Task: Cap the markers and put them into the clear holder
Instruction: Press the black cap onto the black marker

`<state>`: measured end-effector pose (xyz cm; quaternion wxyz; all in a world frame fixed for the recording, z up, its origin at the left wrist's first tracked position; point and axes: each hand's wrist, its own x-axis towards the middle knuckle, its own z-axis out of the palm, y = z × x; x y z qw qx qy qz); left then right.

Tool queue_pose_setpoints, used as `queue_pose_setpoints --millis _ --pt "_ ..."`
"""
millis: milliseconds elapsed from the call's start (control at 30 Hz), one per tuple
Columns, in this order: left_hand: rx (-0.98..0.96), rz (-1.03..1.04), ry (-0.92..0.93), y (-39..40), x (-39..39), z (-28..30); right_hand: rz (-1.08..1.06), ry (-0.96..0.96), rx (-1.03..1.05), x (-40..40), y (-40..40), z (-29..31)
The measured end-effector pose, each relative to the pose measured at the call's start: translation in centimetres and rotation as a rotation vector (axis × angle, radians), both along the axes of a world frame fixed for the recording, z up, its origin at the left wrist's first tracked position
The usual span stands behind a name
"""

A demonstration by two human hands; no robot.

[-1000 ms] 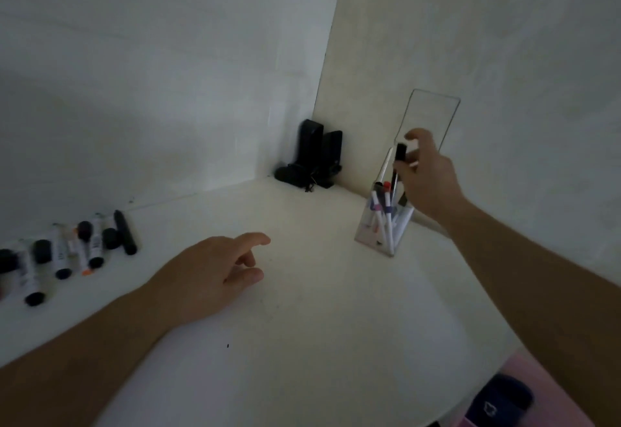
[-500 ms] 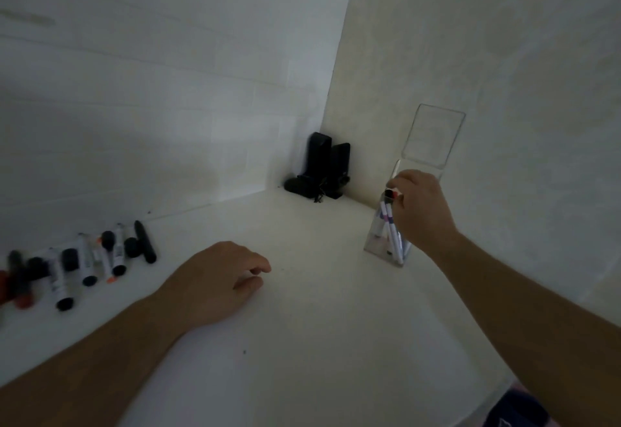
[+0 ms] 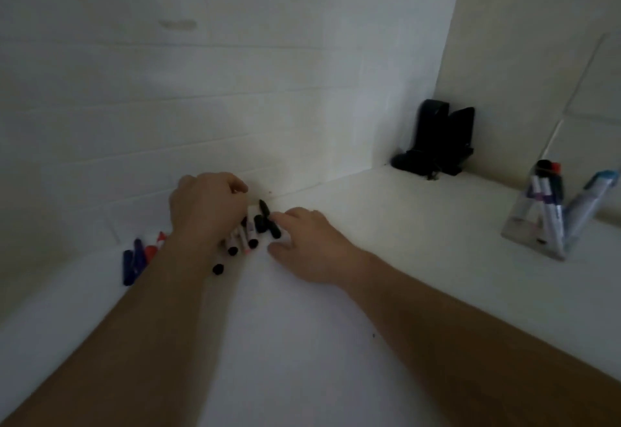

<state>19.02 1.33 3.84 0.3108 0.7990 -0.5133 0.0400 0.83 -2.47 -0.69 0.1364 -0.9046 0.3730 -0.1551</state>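
Loose markers lie by the back wall. A black marker (image 3: 268, 221) lies next to white markers with black caps (image 3: 250, 240), and a loose black cap (image 3: 217, 269) sits in front of them. Blue and red markers (image 3: 134, 260) lie further left. My left hand (image 3: 205, 211) hovers over the white markers with its fingers curled down; whether it grips one is hidden. My right hand (image 3: 309, 245) lies with its fingers stretched out, the tips at the black marker. The clear holder (image 3: 514, 225) stands far right with several capped markers in it.
Two black box-like objects (image 3: 437, 141) stand in the corner where the walls meet. The white tabletop (image 3: 336, 342) reaches to the tiled wall behind the markers and to the side wall behind the holder.
My right hand has left the holder and swung left to the loose markers. My left hand moved from the table's middle onto the marker pile. My view turned left.
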Motion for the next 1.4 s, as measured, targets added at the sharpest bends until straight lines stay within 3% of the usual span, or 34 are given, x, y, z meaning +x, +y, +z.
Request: queue_pose_setpoints --millis 133,367,533,767,867,1000,1133,1267,1400 --pt "0.145 -0.035 -0.067 -0.3 -0.5 -0.3 0.007 0.052 -0.103 1.7 -0.7 -0.3" --pt "0.318 -0.127 -0.188 -1.0 -1.7 -1.4 -0.280 0.198 -0.159 -2.2 -2.3 1.5" --pt "0.336 -0.196 -0.303 -1.3 -2.6 -1.6 -0.317 0.229 0.019 -9.1 -2.3 3.5" --pt "0.303 -0.330 -0.268 -1.1 -6.3 -2.1 -0.342 -0.334 0.218 -14.9 -1.0 2.1" --pt "0.186 -0.419 -0.181 -1.2 -8.1 -2.4 -0.332 -0.496 0.241 -15.3 -1.2 2.2" --pt "0.073 -0.468 0.134 -1.0 -9.7 -2.5 -0.301 -0.358 0.143 -15.3 -1.5 1.6" --pt "0.017 -0.507 0.357 -0.9 -10.1 -2.8 -0.265 -0.349 0.104 -15.2 -1.4 1.1" --pt "0.010 -0.525 0.437 -0.9 -10.0 -3.3 -0.243 -0.390 0.092 -14.8 -1.2 1.1" --pt "0.026 -0.534 0.393 -1.2 -9.9 -3.4 -0.224 -0.339 0.026 -14.7 -1.4 1.0"
